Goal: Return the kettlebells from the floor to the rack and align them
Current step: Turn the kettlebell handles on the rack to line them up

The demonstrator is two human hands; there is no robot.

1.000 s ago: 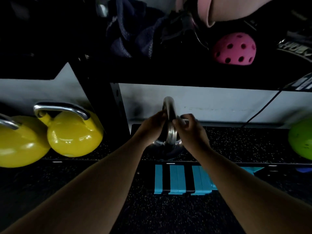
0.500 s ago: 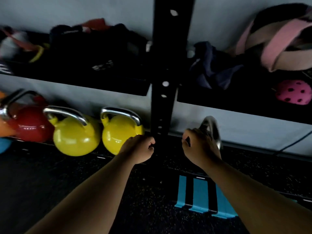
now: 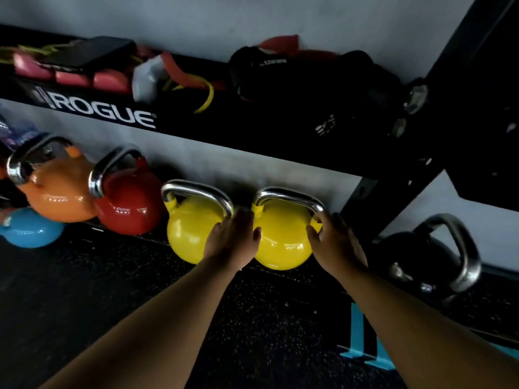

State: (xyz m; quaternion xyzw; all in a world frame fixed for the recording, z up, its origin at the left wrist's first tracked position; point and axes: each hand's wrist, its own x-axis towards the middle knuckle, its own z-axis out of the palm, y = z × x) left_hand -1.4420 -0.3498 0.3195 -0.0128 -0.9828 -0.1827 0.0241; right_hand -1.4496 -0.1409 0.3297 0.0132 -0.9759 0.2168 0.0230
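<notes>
Both hands left the black kettlebell (image 3: 429, 256) for the right yellow kettlebell (image 3: 283, 242).

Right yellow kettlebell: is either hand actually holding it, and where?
Both hands cup the right yellow kettlebell by its body: left hand on its left flank, right hand below the handle base. Neither grips the handle.

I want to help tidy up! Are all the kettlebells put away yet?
Nearly. On the rack sit the orange kettlebell, red kettlebell, left yellow kettlebell and black kettlebell. In hand: the left hand and right hand press either side of the right yellow kettlebell, apparently straightening it. Left: the blue kettlebell sits lower, maybe unracked.
</notes>
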